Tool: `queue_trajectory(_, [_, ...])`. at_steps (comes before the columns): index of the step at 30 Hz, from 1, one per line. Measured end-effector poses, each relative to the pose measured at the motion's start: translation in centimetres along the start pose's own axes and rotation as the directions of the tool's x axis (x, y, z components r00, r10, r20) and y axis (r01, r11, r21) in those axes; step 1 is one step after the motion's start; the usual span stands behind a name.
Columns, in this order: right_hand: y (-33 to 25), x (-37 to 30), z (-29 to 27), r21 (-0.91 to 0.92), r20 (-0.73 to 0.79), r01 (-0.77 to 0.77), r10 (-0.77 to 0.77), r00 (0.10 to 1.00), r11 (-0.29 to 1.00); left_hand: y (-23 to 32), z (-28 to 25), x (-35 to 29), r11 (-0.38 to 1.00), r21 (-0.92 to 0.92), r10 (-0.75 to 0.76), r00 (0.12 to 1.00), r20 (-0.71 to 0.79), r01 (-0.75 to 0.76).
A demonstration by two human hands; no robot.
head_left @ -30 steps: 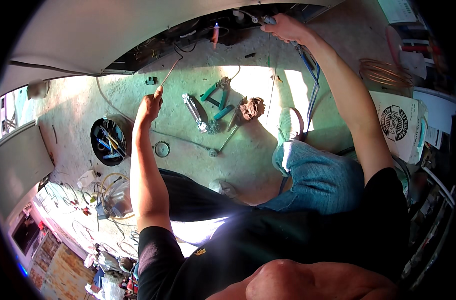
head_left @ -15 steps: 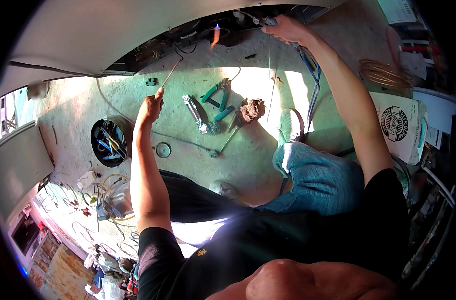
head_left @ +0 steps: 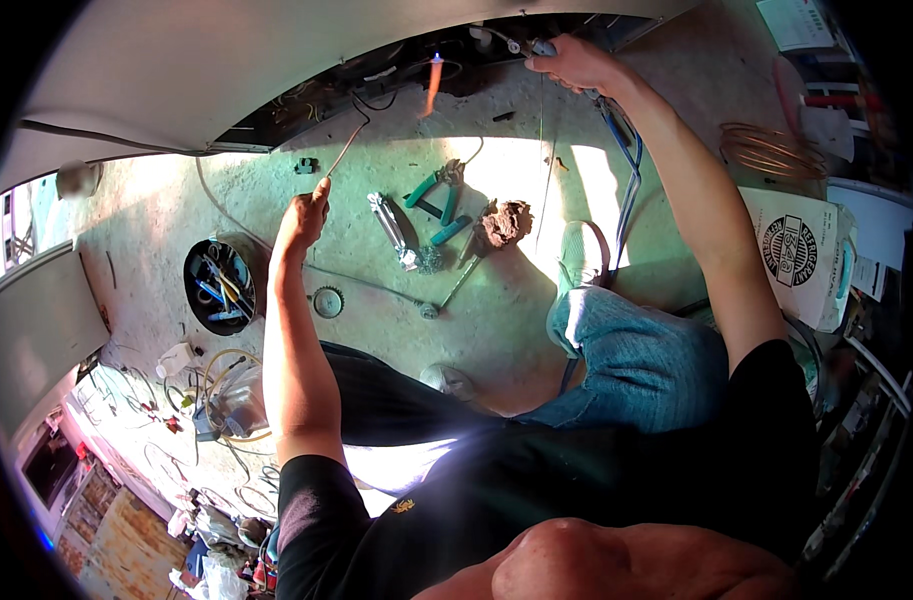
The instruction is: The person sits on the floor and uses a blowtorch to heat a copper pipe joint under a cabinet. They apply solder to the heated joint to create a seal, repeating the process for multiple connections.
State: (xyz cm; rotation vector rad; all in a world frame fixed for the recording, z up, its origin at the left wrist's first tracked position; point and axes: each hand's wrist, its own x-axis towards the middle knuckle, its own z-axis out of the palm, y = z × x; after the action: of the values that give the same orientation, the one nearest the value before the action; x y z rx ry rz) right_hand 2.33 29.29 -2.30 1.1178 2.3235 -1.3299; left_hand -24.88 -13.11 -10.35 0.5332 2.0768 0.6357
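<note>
Rod [head_left: 345, 149], thin, pinched at near end by left hand [head_left: 304, 215]; long axis slanted far and right, flame [head_left: 433, 88] farther right. Grey torch handle [head_left: 544, 48] clasped by right hand [head_left: 579, 65], hand nearer flame.

The white carton [head_left: 814, 268] at the right carries a round black emblem [head_left: 781, 250], with bold capital letters curving around its rim and a band of lettering across its centre. Smaller dark print runs on the carton face beside the emblem. A white sheet [head_left: 864, 275] just past the carton bears tiny lines, and a pale panel [head_left: 794, 24] at the upper right has small dark markings; both are too small to read.
</note>
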Motion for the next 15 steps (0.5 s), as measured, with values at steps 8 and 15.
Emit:
queue_trajectory(8, [0.12, -0.08, -0.10, 0.037, 0.013, 0.012, -0.012, 1.000, 0.999, -0.71, -0.12, 0.39, 1.000, -0.025, 0.009, 1.000, 0.019, -0.008])
queue_trajectory(15, [0.35, 0.05, -0.18, 0.037, 0.014, 0.007, -0.008, 1.000, 0.999, -0.04, 0.04, 0.08, 1.000, 0.002, 0.008, 1.000, 0.009, -0.008])
